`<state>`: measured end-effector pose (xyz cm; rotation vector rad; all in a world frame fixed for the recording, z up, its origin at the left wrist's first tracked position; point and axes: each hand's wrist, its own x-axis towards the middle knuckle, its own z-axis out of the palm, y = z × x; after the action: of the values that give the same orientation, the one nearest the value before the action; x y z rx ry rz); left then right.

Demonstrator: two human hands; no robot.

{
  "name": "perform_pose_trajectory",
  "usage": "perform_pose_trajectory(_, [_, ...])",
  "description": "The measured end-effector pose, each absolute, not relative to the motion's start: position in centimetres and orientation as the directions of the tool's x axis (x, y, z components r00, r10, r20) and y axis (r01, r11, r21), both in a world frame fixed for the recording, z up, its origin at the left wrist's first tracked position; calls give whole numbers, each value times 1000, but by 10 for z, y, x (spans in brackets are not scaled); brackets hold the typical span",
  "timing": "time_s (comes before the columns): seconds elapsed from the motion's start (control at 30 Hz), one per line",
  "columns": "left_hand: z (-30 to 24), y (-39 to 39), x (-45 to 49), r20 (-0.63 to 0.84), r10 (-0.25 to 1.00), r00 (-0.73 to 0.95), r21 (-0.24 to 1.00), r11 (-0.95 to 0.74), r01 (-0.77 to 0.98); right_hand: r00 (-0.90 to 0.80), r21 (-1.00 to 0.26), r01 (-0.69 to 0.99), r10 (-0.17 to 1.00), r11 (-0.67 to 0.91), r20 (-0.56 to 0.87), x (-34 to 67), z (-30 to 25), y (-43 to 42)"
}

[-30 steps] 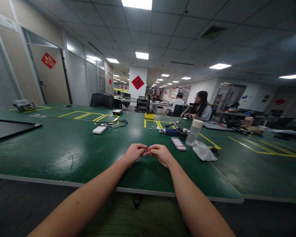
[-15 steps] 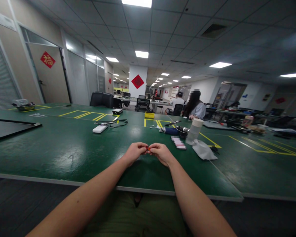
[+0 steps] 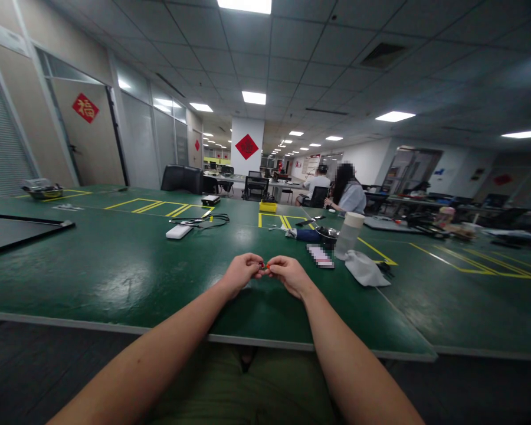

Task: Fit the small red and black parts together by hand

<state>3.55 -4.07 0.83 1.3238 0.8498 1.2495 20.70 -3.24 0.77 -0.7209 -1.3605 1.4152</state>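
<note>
"Hands first, please."

"Left hand (image 3: 242, 273) and right hand (image 3: 291, 275) are at the centre of the dial, twelve o'clock pointing away from the wearer. Both are pinched, thumb to fingers, with the tips close together over the surface (image 3: 159, 265)."

"Condition of that surface?"

"Green, glossy, marked with yellow lines. Beyond its far edge: one seated person (image 3: 353, 196) at one o'clock and a black chair (image 3: 182, 179) at eleven."

"Articles on it, in descending size?"

"A grey panel (image 3: 17, 230) with a dark rim, between nine and ten o'clock. A translucent bottle (image 3: 348, 239), upright, at two. A pale pouch (image 3: 365, 270), slumped just beside the bottle, at three. A yellow box (image 3: 268, 206) at twelve. A white block (image 3: 179, 231) at ten, with a dark cable (image 3: 219, 219) lying near it."

"And the smallest?"

"A small orange piece (image 3: 268, 267), at the dial's centre, gripped in the right fingertips. A reddish bit (image 3: 261, 266) shows in the left fingertips, just beside it at nine o'clock. Fingers cover most of both; whether they are joined, I cannot tell."
</note>
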Motion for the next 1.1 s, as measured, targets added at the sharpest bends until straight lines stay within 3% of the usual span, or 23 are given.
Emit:
perform_pose_trajectory(0.2, [10, -43, 36, 259, 944, 203, 962, -233, -143, -299, -960, -237, 930, 146, 216, 208, 9, -33])
perform_pose_trajectory(0.53, [8, -39, 43, -3, 952, 307, 984, 58, -168, -283, -961, -278, 955, 5, 87, 206, -4, -25])
perform_pose_trajectory(0.67, [10, -17, 37, -48, 944, 326, 985, 99, -140, -380, -920, -364, 925, -147, 2, 214, -4, -9])
perform_pose_trajectory(1.1, [10, 56, 36, -175, 883, 435, 908, 315, -274, -372, -897, -377, 925, -231, -82, 216, -2, 53])
